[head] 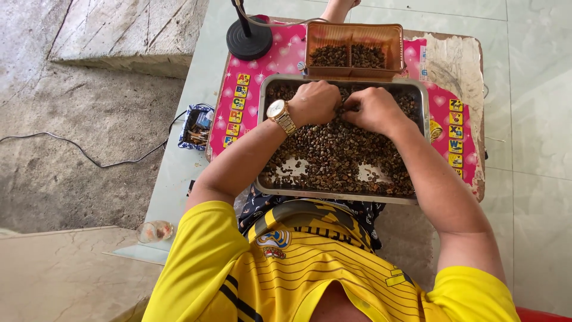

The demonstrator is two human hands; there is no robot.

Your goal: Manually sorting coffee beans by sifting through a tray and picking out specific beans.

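Two hands work a heap of small brown seeds in a steel tray: the left hand, gold watch at the wrist, curled loosely on the pile; the right hand pinching seeds near the tray's far edge. An orange basket sits beyond, on a low pink table over a tiled floor

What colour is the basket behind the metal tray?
Orange-brown plastic basket, seen in the head view.
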